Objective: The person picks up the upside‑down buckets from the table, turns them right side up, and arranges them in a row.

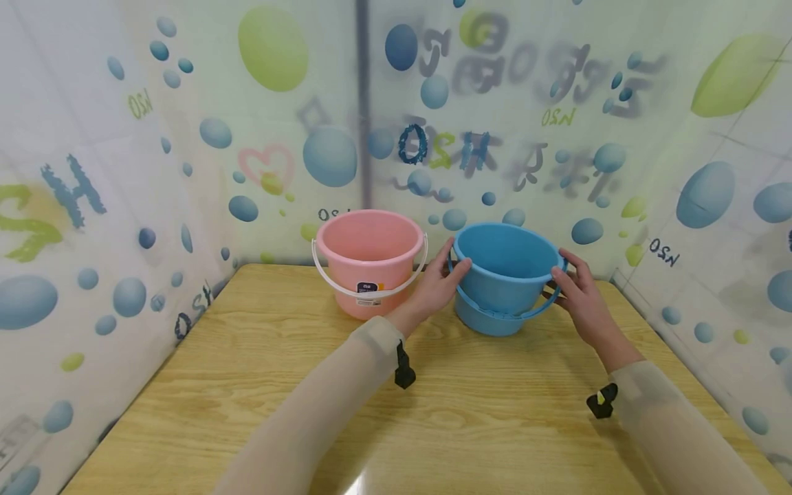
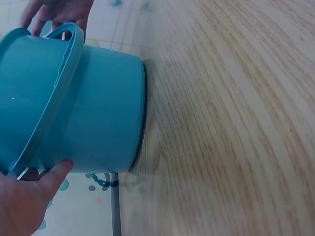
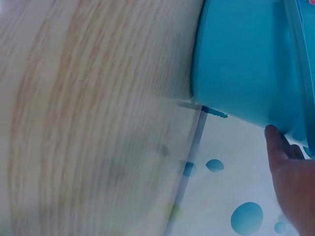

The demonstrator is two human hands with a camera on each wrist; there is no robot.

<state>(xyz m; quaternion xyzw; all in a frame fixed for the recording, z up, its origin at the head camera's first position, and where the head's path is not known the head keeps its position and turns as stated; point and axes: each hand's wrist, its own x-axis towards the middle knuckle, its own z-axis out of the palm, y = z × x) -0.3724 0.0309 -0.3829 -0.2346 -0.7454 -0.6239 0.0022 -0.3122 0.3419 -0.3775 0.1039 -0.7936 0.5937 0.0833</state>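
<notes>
A blue bucket point(image 1: 501, 292) stands upright at the back of the wooden table, right of the middle. Its blue handle hangs down across the front. My left hand point(image 1: 438, 285) grips the bucket's left side just below the rim, thumb in front. On the opposite side my right hand point(image 1: 584, 302) holds it near the handle's end, fingers partly hidden behind the bucket. In the left wrist view the bucket's base point(image 2: 140, 115) meets the tabletop. The right wrist view shows a finger or thumb point(image 3: 271, 142) against the bucket's wall.
To the left stands a pink bucket point(image 1: 346, 275) with a white handle lowered in front and a dark label. My left forearm passes close to it. The wooden table point(image 1: 278, 357) ends at patterned curtains point(image 1: 278, 137) on the back and both sides.
</notes>
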